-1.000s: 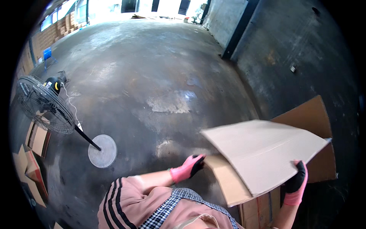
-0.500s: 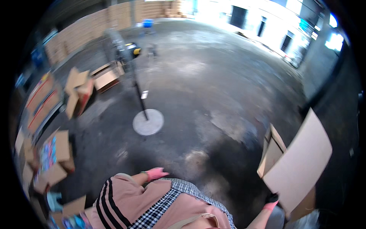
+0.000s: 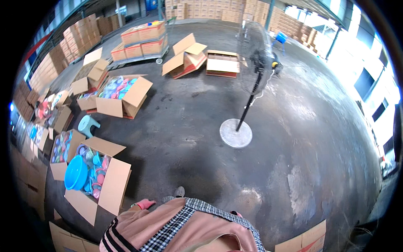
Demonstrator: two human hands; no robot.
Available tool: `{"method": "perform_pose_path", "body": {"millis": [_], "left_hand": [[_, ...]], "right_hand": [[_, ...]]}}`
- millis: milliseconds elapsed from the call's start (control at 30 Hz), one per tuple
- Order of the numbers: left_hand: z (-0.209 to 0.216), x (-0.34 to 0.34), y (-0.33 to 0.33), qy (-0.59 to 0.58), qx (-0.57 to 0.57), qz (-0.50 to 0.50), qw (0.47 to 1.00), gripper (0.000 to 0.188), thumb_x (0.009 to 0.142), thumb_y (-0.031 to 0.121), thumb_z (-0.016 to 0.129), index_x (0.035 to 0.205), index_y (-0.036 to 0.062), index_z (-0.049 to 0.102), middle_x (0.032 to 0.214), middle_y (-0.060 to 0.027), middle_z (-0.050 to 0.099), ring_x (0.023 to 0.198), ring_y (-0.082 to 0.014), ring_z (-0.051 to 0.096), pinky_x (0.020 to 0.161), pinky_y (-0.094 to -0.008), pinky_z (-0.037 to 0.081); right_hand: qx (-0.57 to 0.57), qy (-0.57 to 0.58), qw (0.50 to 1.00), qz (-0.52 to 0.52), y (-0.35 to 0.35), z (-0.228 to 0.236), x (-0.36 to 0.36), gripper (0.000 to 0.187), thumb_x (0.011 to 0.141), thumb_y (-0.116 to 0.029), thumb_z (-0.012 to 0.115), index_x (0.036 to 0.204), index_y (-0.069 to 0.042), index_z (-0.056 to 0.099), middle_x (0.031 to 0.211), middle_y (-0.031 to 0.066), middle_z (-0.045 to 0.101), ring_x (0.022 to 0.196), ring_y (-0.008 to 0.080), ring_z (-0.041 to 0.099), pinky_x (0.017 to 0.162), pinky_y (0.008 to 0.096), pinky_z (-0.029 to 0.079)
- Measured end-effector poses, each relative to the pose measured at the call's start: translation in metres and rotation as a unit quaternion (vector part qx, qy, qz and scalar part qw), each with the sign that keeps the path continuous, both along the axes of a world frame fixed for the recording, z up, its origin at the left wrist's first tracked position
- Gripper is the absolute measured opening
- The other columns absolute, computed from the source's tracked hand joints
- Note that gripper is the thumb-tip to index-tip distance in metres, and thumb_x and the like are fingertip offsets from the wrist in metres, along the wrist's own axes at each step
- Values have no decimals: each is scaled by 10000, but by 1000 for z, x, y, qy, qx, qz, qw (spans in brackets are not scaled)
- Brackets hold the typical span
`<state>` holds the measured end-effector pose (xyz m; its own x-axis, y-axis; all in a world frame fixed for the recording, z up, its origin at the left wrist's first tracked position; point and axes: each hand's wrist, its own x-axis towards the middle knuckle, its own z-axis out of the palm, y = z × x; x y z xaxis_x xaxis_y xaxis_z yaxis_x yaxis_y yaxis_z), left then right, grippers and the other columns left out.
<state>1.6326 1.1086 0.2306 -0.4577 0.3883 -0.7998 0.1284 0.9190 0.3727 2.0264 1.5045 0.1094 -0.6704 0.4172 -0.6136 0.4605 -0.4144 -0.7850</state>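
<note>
My left hand (image 3: pixel 145 204), in a pink glove, hangs beside my body with its fingers loosely extended and nothing visible in it. Nearest to it stands an open carton (image 3: pixel 115 189) of blue and pink plastic ware. A blue basin (image 3: pixel 76 173) leans on top of that ware. Only a small dark and pink bit of my right hand (image 3: pixel 237 213) shows past my clothing, so its fingers are hidden. At the lower right edge lies part of a cardboard box (image 3: pixel 304 239) with red print, apart from the visible bit of that hand.
Further open cartons (image 3: pixel 136 91) of plastic ware stand on the left, around a light-blue stool (image 3: pixel 88 125). A pedestal fan (image 3: pixel 247 105) with a round base stands ahead, its cord trailing. Behind are two open cartons (image 3: pixel 223 65) and a loaded cart (image 3: pixel 138 59).
My view has swung left, bringing the cartons of plastic ware into sight. My right hand, earlier at a large cardboard flap on the right, has come in against my body.
</note>
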Motion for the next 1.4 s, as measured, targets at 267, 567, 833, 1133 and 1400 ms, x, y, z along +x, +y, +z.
{"method": "perform_pose_path", "body": {"millis": [267, 567, 833, 1133, 1400], "left_hand": [[-74, -101, -128, 113, -110, 106, 982, 537, 753, 492, 474, 951, 12, 612, 971, -253, 571, 994, -359, 520, 832, -401, 411], [51, -318, 97, 162, 149, 188, 957, 626, 773, 450, 501, 1146, -50, 450, 1127, -238, 498, 1066, -324, 477, 874, -356, 390], [146, -474, 287, 108, 418, -63, 900, 468, 816, 367, 522, 1092, -11, 512, 1099, -155, 548, 1035, -268, 504, 888, -298, 366], [4, -598, 8, 111, -23, 430, 896, 431, 827, 313, 464, 1082, -33, 497, 1007, -200, 565, 979, -278, 534, 810, -342, 420], [-76, -702, 60, -24, -105, 242, 964, 349, 861, 240, 401, 1121, 19, 480, 1070, -211, 524, 1026, -296, 505, 815, -380, 429]], "right_hand": [[272, -219, 933, 86, 54, 77, -98, 323, 779, -309, 574, 865, 3, 590, 769, 135, 617, 753, 198, 582, 677, 325, 445], [161, -223, 958, 75, 58, 96, -330, 310, 783, -309, 564, 821, -3, 590, 736, 111, 610, 712, 183, 567, 644, 323, 435], [127, -268, 947, 126, 97, 59, -479, 304, 786, -309, 556, 782, -8, 591, 705, 90, 605, 676, 170, 555, 614, 321, 426], [196, -198, 933, 228, 216, 4, -708, 308, 790, -308, 543, 733, -8, 588, 658, 61, 580, 611, 154, 516, 563, 322, 402], [151, -134, 974, 105, 264, 89, -983, 292, 776, -297, 555, 740, -9, 590, 638, 72, 565, 579, 157, 494, 546, 322, 398]]}}
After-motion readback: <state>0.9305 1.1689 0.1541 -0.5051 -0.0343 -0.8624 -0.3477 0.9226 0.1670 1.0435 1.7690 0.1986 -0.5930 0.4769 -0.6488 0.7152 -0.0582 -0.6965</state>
